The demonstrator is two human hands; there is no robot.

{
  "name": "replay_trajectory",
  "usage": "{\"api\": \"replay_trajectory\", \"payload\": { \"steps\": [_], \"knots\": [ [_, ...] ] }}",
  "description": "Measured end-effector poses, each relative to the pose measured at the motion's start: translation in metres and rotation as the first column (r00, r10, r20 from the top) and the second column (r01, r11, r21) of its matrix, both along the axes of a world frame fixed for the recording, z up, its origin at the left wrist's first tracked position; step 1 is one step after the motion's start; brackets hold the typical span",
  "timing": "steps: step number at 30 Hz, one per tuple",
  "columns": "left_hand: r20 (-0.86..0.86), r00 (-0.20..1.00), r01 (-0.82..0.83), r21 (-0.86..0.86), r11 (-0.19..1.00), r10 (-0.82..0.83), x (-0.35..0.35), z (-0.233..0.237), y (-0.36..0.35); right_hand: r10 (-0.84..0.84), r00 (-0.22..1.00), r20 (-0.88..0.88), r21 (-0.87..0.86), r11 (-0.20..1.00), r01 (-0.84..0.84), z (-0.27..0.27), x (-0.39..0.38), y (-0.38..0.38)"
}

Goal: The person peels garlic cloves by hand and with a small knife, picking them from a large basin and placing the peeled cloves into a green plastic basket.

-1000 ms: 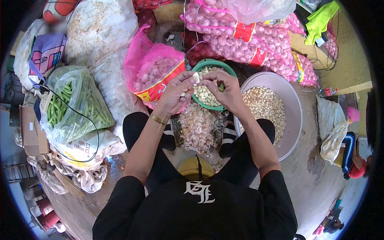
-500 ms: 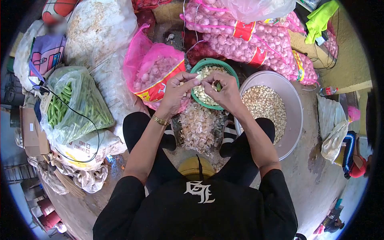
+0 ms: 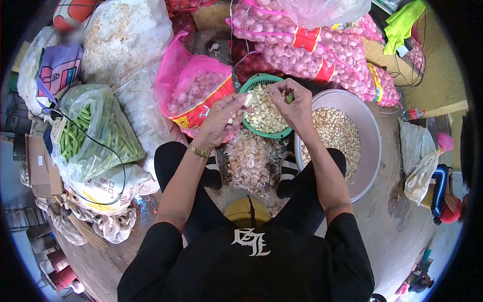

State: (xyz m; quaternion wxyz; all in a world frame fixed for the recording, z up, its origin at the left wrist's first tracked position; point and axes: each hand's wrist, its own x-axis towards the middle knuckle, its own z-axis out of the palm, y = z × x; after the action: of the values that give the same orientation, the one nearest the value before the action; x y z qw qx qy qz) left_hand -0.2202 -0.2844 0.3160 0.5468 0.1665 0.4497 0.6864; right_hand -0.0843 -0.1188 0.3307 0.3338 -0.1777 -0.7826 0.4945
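Observation:
My left hand [image 3: 221, 118] pinches a pale garlic clove [image 3: 247, 100] at its fingertips, over the left rim of a green basket [image 3: 271, 134] filled with cloves. My right hand [image 3: 294, 105] is closed around a small green-handled tool [image 3: 290, 96], just over the basket's right side, apart from the left hand. A heap of papery garlic skins [image 3: 250, 160] lies on the floor between my feet, below both hands. A large pale basin [image 3: 370, 146] of peeled cloves sits to the right of my right arm.
A pink mesh sack of garlic [image 3: 193, 93] stands open left of the basket; more full sacks [image 3: 312, 48] are stacked behind. A clear bag of green beans [image 3: 95, 131] and white sacks [image 3: 126, 35] lie at left. A yellow stool [image 3: 246, 211] is under me.
My hands were together working one clove over the basket; now they have separated, the right hand moved up and right with the tool, the left keeps the clove.

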Motion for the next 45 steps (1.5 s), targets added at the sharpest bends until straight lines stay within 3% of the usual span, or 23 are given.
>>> {"api": "replay_trajectory", "payload": {
  "steps": [5, 7, 8, 10, 11, 12, 14, 15, 20, 25, 27, 28, 30, 32, 34, 36, 37, 38, 40, 41, 45],
  "knots": [
    [0.232, 0.972, 0.004, 0.127, 0.992, -0.034, -0.004, -0.003, -0.001, 0.049, 0.999, 0.015, -0.071, 0.996, -0.048, -0.001, 0.007, -0.002],
    [0.326, 0.945, -0.050, 0.153, 0.987, -0.003, -0.009, -0.007, -0.002, 0.254, 0.952, 0.168, 0.130, 0.952, -0.277, -0.005, 0.013, -0.003],
    [0.326, 0.945, -0.051, 0.152, 0.987, -0.001, -0.011, -0.009, -0.004, 0.255, 0.952, 0.168, 0.129, 0.952, -0.278, -0.009, 0.015, -0.007],
    [0.352, 0.934, -0.026, 0.233, 0.972, -0.059, -0.013, -0.011, -0.007, 0.328, 0.842, 0.429, 0.166, 0.887, -0.430, -0.019, 0.018, -0.019],
    [0.353, 0.934, -0.025, 0.235, 0.972, -0.061, -0.013, -0.011, -0.006, 0.408, 0.829, 0.383, 0.124, 0.867, -0.484, -0.023, 0.018, -0.027],
    [0.343, 0.938, -0.032, 0.217, 0.976, -0.046, -0.013, -0.011, -0.005, 0.408, 0.829, 0.383, 0.125, 0.866, -0.484, -0.029, 0.019, -0.029],
    [0.332, 0.943, -0.040, 0.196, 0.980, -0.028, -0.014, -0.011, -0.006, 0.572, 0.716, 0.400, 0.066, 0.761, -0.645, -0.044, 0.019, -0.034],
    [0.326, 0.945, -0.047, 0.186, 0.981, -0.017, -0.013, -0.011, -0.005, 0.556, 0.677, 0.483, 0.092, 0.736, -0.671, -0.048, 0.017, -0.036],
    [0.298, 0.954, -0.078, 0.152, 0.985, 0.030, -0.009, -0.008, 0.000, 0.516, 0.680, 0.520, 0.143, 0.733, -0.666, -0.057, 0.016, -0.046],
    [0.123, 0.989, -0.088, 0.034, 0.995, 0.084, -0.003, -0.018, 0.020, 0.506, 0.626, 0.593, 0.116, 0.716, -0.688, -0.044, 0.025, -0.049],
    [0.054, 0.994, -0.093, -0.021, 0.995, 0.095, 0.005, -0.019, 0.037, 0.506, 0.480, 0.716, -0.035, 0.714, -0.700, -0.039, 0.028, -0.047],
    [-0.021, 0.994, -0.107, -0.077, 0.991, 0.105, 0.009, -0.018, 0.046, 0.505, 0.479, 0.718, -0.037, 0.715, -0.698, -0.047, 0.031, -0.045],
    [0.030, 0.998, -0.053, -0.031, 0.998, 0.054, 0.012, -0.028, 0.059, 0.550, 0.441, 0.710, -0.088, 0.690, -0.718, -0.062, 0.039, -0.039],
    [0.095, 0.988, -0.107, -0.158, 0.982, 0.123, 0.016, -0.028, 0.066, 0.570, 0.447, 0.689, -0.112, 0.694, -0.711, -0.062, 0.046, -0.032],
    [0.157, 0.984, -0.073, -0.108, 0.991, 0.090, 0.005, -0.040, 0.062, 0.599, 0.452, 0.661, -0.141, 0.690, -0.710, -0.057, 0.048, -0.026],
    [0.364, 0.930, -0.074, 0.035, 0.997, 0.057, 0.000, -0.043, 0.058, 0.587, 0.576, 0.569, -0.099, 0.744, -0.661, -0.051, 0.045, -0.015],
    [0.364, 0.930, -0.076, 0.034, 0.997, 0.059, 0.001, -0.040, 0.056, 0.525, 0.660, 0.537, -0.003, 0.784, -0.621, -0.045, 0.045, -0.011],
    [0.347, 0.936, -0.086, 0.055, 0.995, 0.061, 0.002, -0.037, 0.054, 0.526, 0.660, 0.536, -0.003, 0.783, -0.622, -0.039, 0.041, -0.007],
    [0.329, 0.942, -0.098, 0.076, 0.992, 0.068, 0.003, -0.033, 0.049, 0.430, 0.820, 0.378, -0.056, 0.895, -0.443, -0.016, 0.032, -0.005],
    [0.350, 0.936, -0.080, 0.125, 0.989, 0.031, 0.002, -0.033, 0.046, 0.295, 0.913, 0.283, -0.017, 0.953, -0.303, -0.006, 0.027, -0.013],
    [0.331, 0.943, -0.075, 0.153, 0.985, 0.020, 0.004, -0.034, 0.041, 0.183, 0.980, 0.074, 0.067, 0.980, -0.188, -0.014, 0.004, -0.022]
  ]
}}
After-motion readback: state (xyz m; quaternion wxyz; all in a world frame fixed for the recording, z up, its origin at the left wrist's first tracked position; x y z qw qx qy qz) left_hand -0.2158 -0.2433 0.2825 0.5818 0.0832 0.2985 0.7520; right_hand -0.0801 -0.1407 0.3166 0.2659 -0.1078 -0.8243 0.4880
